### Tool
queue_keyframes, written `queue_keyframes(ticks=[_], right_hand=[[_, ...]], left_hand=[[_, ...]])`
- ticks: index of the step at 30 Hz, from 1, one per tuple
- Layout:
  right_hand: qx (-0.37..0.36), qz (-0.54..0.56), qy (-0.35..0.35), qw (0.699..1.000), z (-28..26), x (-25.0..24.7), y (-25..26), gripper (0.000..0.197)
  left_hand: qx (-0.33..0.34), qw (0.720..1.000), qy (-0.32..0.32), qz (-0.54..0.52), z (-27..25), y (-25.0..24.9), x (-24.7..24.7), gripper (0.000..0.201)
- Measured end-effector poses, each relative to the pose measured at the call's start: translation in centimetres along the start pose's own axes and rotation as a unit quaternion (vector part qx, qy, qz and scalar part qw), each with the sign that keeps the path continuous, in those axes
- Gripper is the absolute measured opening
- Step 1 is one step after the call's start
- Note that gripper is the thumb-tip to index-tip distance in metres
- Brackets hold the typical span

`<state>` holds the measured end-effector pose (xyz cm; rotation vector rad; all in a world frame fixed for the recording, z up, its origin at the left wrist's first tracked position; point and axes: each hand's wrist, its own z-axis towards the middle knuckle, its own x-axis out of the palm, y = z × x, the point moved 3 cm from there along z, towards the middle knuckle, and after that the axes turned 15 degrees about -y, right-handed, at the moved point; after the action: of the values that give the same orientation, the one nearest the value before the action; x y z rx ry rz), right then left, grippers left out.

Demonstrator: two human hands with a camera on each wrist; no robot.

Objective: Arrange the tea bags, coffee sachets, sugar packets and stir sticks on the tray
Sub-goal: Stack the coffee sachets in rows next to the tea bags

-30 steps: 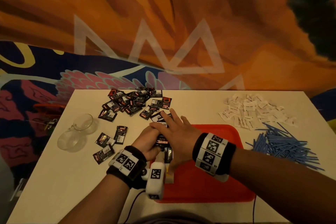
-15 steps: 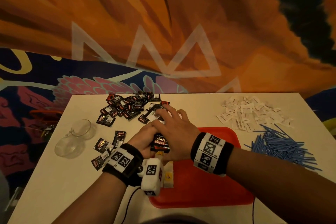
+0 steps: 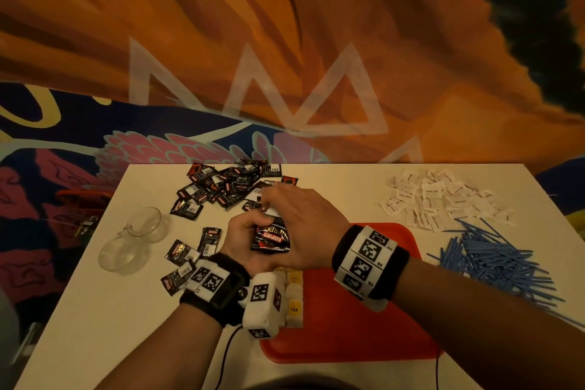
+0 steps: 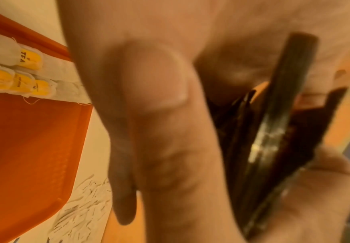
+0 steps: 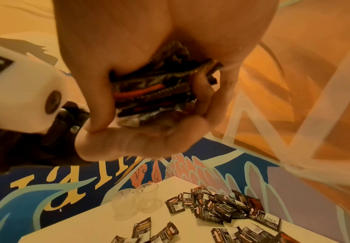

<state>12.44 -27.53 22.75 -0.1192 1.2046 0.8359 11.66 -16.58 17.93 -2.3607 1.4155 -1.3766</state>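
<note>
Clear glass cups (image 3: 133, 241) sit left on the table (image 3: 79, 342). Left hand (image 3: 245, 239) fingers curl round a stack of coffee sachets (image 3: 270, 239); right hand (image 3: 304, 225) fingers pinch its top. Tea bags (image 3: 293, 298) line the red tray (image 3: 354, 336); sugar packets (image 3: 443, 199) and blue stir sticks (image 3: 493, 260) lie right.

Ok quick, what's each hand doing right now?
Left hand: grips a stack of coffee sachets.
Right hand: over the same stack, thumb curled on its near edge; fingers extend past it.
</note>
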Motion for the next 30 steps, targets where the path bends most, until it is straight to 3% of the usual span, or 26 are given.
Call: queue_keyframes(ticks=[3,4,9,13,17,20,22,26,30], right_hand=[[0.006,-0.02,0.071,0.997,-0.2,-0.2,-0.2,0.092],[0.009,-0.021,0.094,0.995,-0.3,-0.4,-0.3,0.093],[0.034,-0.027,0.171,0.984,0.0,-1.1,-0.9,0.087],[0.044,0.016,0.13,0.99,0.4,-1.4,-0.6,0.08],[0.083,0.105,0.109,0.985,0.1,-1.7,-0.9,0.069],[0.181,0.287,0.124,0.932,0.1,-2.3,-2.2,0.031],[0.251,0.381,0.093,0.885,0.2,-2.2,-3.0,0.005],[0.362,0.386,-0.015,0.848,0.3,-0.1,-4.5,0.017],[0.442,0.395,-0.034,0.805,-0.1,0.8,-5.1,0.012]], left_hand=[[-0.015,1.0,-0.017,-0.015,0.4,0.2,-0.1,0.059],[-0.012,1.0,-0.022,-0.016,0.5,0.3,-0.1,0.059],[-0.01,0.999,-0.036,0.035,0.5,0.9,0.5,0.024],[-0.031,0.997,-0.016,0.072,0.6,1.1,0.3,0.053],[-0.022,0.989,0.032,0.145,0.5,0.7,0.2,0.051],[-0.012,0.984,0.026,0.177,0.4,0.8,-0.3,0.04],[0.005,0.982,0.015,0.188,0.6,0.8,-0.6,0.051],[0.024,0.975,-0.011,0.22,0.9,0.7,-0.4,0.057],[0.032,0.971,-0.018,0.234,1.1,0.9,-0.2,0.052]])
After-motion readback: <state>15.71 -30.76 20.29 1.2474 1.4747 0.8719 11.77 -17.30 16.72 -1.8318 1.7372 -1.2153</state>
